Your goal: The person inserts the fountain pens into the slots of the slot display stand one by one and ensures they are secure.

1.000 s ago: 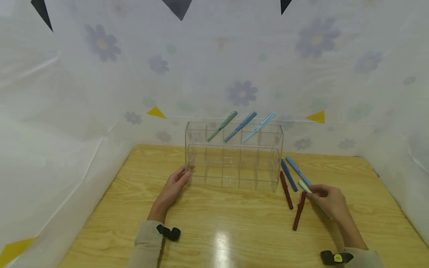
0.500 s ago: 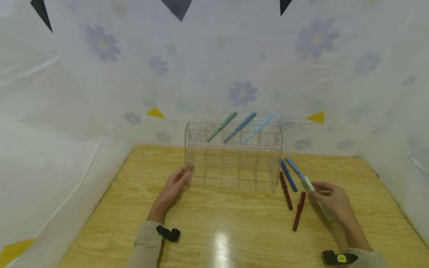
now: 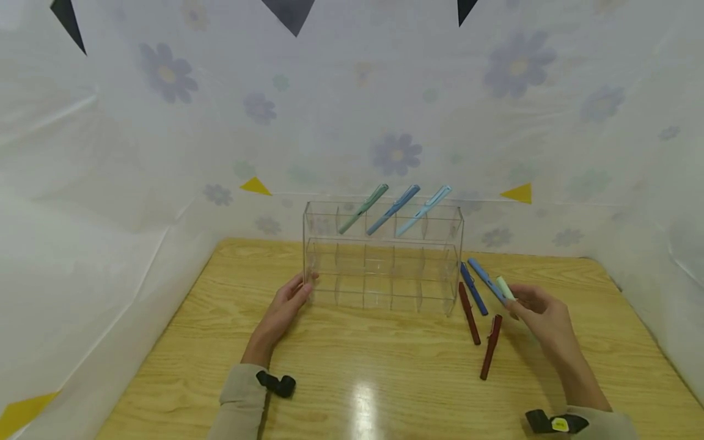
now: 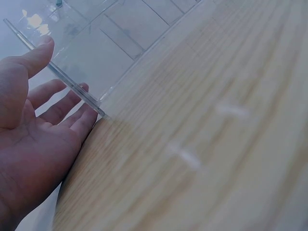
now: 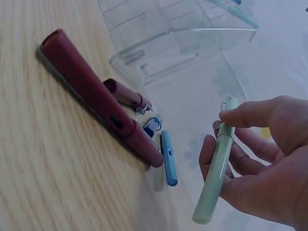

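My left hand (image 3: pixel 286 302) rests against the left side of a clear acrylic pen holder (image 3: pixel 379 241), thumb at its front edge. In the left wrist view the fingers (image 4: pixel 57 110) look loosely extended along that side panel. Right of the holder, my right hand (image 3: pixel 544 315) pinches a pale green capped pen (image 5: pixel 219 163) between thumb and fingers, its clip end pointing up in the right wrist view. In the holder's upper row lean a green pen (image 3: pixel 364 209), a blue pen (image 3: pixel 393 209) and a light blue pen (image 3: pixel 425 210).
On the wooden table (image 3: pixel 352 354), right of the holder, lie two dark red pens, one nearer (image 3: pixel 491 347) and one farther (image 3: pixel 469 313), a dark blue pen (image 3: pixel 474 288) and a lighter blue pen (image 3: pixel 485 280). A flowered white curtain (image 3: pixel 330 122) hangs behind.
My right hand has drawn the pale green pen out from among the other pens, raised it and turned it. My left hand and the holder stay where they were.
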Tool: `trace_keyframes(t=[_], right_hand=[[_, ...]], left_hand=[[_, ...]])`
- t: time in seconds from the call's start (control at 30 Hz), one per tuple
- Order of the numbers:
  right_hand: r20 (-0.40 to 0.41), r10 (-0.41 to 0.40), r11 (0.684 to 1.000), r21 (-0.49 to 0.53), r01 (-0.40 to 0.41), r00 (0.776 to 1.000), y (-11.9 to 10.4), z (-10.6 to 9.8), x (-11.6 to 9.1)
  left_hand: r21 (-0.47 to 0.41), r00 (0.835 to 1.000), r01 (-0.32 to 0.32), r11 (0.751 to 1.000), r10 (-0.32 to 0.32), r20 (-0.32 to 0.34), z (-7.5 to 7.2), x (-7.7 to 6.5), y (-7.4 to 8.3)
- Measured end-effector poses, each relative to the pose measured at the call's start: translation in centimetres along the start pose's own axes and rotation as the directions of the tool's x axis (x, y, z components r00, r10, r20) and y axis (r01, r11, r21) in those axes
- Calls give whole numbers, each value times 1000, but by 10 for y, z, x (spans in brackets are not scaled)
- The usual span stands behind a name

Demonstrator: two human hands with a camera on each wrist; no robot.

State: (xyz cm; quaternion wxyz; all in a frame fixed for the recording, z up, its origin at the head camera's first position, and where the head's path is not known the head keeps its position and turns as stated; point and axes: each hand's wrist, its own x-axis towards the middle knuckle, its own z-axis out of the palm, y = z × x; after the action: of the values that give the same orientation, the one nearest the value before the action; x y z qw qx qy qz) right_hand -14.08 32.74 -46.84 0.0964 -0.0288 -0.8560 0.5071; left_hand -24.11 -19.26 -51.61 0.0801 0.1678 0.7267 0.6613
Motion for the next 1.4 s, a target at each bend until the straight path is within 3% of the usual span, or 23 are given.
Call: trace_keyframes(t=[0.47, 0.77, 1.0, 1.23, 1.4], right_hand=[[-19, -128, 975, 182, 130, 992, -33, 21, 5], [-35, -187, 964, 187, 190, 982, -55, 31, 12], [-49, -235, 939, 248, 240, 971, -75, 40, 19], [-82, -261, 936, 224, 273, 962, -99, 53, 27], [-106, -296, 905, 287, 314, 949, -114, 64, 34]], left_hand=[[-8, 1000, -10, 1000, 10, 5, 0, -1, 1], [-8, 1000, -4, 1000, 4, -1, 0, -1, 0], [-2, 1000, -4, 1000, 4, -3, -1, 0, -1], [-8, 1000, 6, 1000, -6, -8, -1, -1, 1], [-4, 1000, 6, 1000, -6, -13, 0, 0, 0]])
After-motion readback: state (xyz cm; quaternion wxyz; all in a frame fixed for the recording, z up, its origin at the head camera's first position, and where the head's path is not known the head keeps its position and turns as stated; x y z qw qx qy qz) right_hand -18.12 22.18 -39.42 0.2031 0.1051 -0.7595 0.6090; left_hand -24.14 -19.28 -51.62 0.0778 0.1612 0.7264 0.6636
